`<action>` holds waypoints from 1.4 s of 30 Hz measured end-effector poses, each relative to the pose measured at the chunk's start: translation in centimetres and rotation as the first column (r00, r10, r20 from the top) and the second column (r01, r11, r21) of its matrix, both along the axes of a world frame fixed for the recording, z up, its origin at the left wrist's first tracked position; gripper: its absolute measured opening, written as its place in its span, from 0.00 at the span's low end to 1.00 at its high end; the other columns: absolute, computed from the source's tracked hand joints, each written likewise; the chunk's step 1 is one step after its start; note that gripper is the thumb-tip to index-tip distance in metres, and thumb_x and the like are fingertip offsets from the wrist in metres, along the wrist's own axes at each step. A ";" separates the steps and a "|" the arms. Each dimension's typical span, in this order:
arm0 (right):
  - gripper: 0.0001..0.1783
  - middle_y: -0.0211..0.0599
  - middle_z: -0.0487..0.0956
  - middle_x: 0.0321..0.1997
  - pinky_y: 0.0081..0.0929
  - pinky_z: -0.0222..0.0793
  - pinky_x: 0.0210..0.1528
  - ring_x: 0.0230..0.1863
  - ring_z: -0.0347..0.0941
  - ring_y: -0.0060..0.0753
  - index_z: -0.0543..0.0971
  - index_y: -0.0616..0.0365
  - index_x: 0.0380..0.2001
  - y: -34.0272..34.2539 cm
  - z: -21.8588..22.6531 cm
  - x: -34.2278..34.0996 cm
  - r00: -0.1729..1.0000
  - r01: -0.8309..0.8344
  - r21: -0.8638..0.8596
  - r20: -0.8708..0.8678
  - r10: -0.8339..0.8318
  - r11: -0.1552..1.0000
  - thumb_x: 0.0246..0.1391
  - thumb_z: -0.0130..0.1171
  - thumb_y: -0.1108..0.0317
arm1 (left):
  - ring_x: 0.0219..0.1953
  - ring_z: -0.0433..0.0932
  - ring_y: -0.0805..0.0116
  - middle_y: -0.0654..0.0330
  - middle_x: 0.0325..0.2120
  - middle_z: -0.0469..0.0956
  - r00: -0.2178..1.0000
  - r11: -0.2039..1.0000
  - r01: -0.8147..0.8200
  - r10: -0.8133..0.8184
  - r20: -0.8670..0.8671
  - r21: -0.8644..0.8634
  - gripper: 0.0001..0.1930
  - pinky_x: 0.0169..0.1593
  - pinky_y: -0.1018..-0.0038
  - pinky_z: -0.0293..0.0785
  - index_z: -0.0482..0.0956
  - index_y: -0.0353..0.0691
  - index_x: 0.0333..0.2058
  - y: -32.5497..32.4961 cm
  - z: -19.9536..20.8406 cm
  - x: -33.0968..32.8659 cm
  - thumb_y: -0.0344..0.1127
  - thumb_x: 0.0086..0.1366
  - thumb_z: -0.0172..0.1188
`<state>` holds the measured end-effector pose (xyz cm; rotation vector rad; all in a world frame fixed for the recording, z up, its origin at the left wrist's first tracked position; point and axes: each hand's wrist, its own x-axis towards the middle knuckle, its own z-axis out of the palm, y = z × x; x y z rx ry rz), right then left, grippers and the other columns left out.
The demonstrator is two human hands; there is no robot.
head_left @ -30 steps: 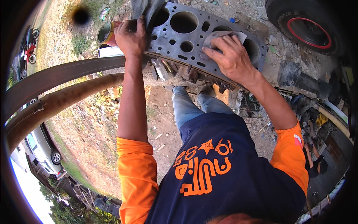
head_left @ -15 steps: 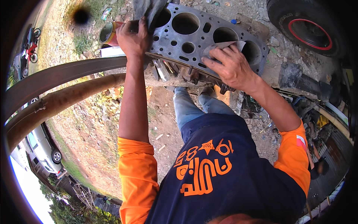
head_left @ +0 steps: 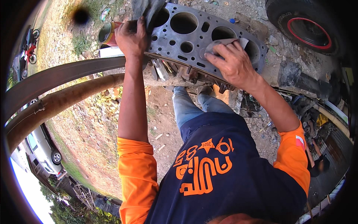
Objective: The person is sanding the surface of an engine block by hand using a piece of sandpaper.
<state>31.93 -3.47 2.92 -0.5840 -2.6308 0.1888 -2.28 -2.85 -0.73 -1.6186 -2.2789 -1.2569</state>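
An engine block (head_left: 201,46) lies in front of me, its flat grey face up, with several large round bores and smaller holes. My right hand (head_left: 235,63) presses a grey sheet of sandpaper (head_left: 243,42) flat on that face, between the bores at the right end. Its fingers lie bunched over the sheet. At the block's left end, my left hand (head_left: 130,40) is curled around the edge, partly hiding what it grips. A dark grey rag (head_left: 147,11) drapes over the corner beside those fingers.
A red and yellow can (head_left: 107,33) stands left of the block. A tyre with a red-ringed rim (head_left: 309,31) lies at the far right. Below the block's near edge sits a clear bottle (head_left: 161,71). A curved wooden pole (head_left: 63,97) crosses the left side.
My right hand and the sandpaper have shifted very slightly over the block's face. My left hand keeps its place at the block's left end; the whole view has drifted a little.
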 end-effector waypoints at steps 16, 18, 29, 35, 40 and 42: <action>0.16 0.37 0.80 0.44 0.42 0.69 0.52 0.49 0.77 0.41 0.88 0.56 0.44 -1.2 -0.3 0.6 0.998 0.049 -0.013 -0.035 -0.049 0.999 0.52 0.60 0.75 | 0.41 0.79 0.43 0.45 0.29 0.84 1.000 0.999 0.007 -0.007 -0.006 0.050 0.19 0.49 0.55 0.73 0.89 0.36 0.29 -0.1 -0.4 0.0 0.50 0.64 0.69; 0.16 0.37 0.79 0.44 0.42 0.69 0.52 0.49 0.77 0.41 0.88 0.56 0.44 -0.9 0.1 0.5 0.999 0.036 -0.023 -0.033 -0.037 0.999 0.52 0.60 0.75 | 0.40 0.80 0.44 0.45 0.30 0.85 0.999 0.998 0.003 -0.001 -0.037 0.058 0.20 0.48 0.56 0.74 0.88 0.34 0.30 0.0 -0.5 0.0 0.50 0.63 0.70; 0.17 0.37 0.78 0.43 0.43 0.69 0.51 0.47 0.77 0.41 0.87 0.55 0.46 -0.5 -0.4 1.9 0.997 0.063 0.005 -0.034 -0.063 0.998 0.52 0.61 0.75 | 0.39 0.82 0.45 0.42 0.32 0.84 0.998 1.000 -0.003 0.004 -0.065 0.024 0.23 0.48 0.57 0.76 0.86 0.30 0.32 -0.2 0.1 0.1 0.52 0.62 0.72; 0.17 0.37 0.78 0.44 0.44 0.69 0.52 0.47 0.77 0.42 0.87 0.55 0.46 -0.6 -0.2 1.0 0.996 0.085 -0.012 -0.007 -0.086 0.996 0.52 0.60 0.75 | 0.40 0.81 0.44 0.42 0.32 0.84 0.997 1.000 -0.001 0.002 -0.077 0.020 0.23 0.48 0.56 0.74 0.87 0.32 0.31 -0.1 0.1 0.3 0.53 0.62 0.72; 0.17 0.38 0.80 0.45 0.42 0.70 0.53 0.49 0.78 0.41 0.87 0.55 0.46 0.0 -0.2 0.7 0.994 0.110 0.002 0.010 -0.111 0.994 0.53 0.60 0.73 | 0.40 0.80 0.44 0.43 0.33 0.84 0.997 1.000 0.009 -0.007 -0.076 0.024 0.23 0.48 0.56 0.74 0.88 0.33 0.30 -0.1 0.2 0.4 0.52 0.62 0.72; 0.17 0.38 0.80 0.45 0.42 0.69 0.51 0.48 0.77 0.41 0.87 0.55 0.46 -1.5 -0.5 0.4 0.999 0.027 -0.003 -0.033 -0.027 1.000 0.53 0.60 0.73 | 0.39 0.81 0.44 0.44 0.33 0.85 0.997 0.999 0.005 -0.002 -0.075 0.035 0.22 0.48 0.56 0.74 0.88 0.34 0.31 -0.1 0.2 0.4 0.52 0.62 0.72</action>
